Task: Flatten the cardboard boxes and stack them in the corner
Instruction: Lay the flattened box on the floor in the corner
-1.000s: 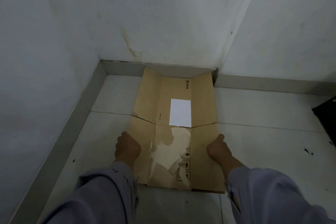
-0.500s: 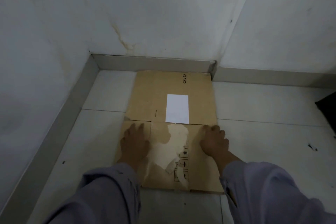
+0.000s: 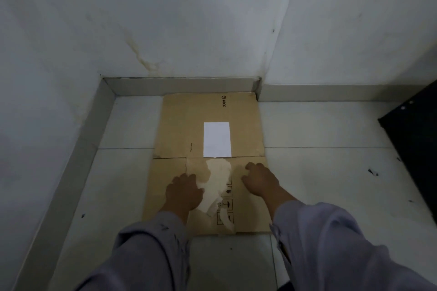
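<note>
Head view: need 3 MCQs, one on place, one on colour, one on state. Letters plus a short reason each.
1. Where does the far edge of the flattened cardboard box lie?
A. against the skirting board in the wall corner
B. in the middle of the open floor
C. leaning upright on the wall

2. What colour is the rectangular label on the box?
A. red
B. white
C. black

3. How are the hands placed?
A. both lifted clear of the box
B. one holds the box in the air
C. both rest on top of the box

Answers:
1 A, its far edge meets the skirting board.
2 B, a plain white rectangle.
3 C, left hand and right hand lie on its near half.
</note>
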`<state>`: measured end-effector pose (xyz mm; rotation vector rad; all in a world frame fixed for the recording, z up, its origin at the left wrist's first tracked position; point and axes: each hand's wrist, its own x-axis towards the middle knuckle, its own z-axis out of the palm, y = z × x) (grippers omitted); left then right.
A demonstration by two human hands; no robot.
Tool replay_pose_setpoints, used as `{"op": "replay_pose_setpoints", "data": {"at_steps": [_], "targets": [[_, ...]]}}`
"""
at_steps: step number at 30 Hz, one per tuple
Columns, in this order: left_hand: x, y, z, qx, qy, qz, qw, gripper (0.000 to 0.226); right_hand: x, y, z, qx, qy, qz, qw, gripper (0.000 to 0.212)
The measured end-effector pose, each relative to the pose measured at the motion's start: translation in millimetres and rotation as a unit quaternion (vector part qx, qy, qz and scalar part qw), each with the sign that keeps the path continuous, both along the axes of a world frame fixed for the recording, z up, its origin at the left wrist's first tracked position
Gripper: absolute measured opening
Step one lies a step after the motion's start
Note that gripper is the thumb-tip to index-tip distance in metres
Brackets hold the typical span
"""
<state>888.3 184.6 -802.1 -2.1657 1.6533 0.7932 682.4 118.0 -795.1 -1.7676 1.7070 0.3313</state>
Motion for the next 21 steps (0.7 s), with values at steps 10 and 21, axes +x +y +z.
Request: {"op": "replay_pose_setpoints", "data": {"at_steps": [10,21], "targets": [[-45.4,20.8,239.6,0.046,0.068,-0.064,0.995,0.051,-29.1,57.7,224.4,-0.016,-0.017,-0.047,0.999,0.042],[-104.1,10.2,563.6,0.051,0.070,-0.154,0.984,0.048,-86.5,89.8,542.4,-0.101,-0.059,-0.107,0.987,0.033]]}}
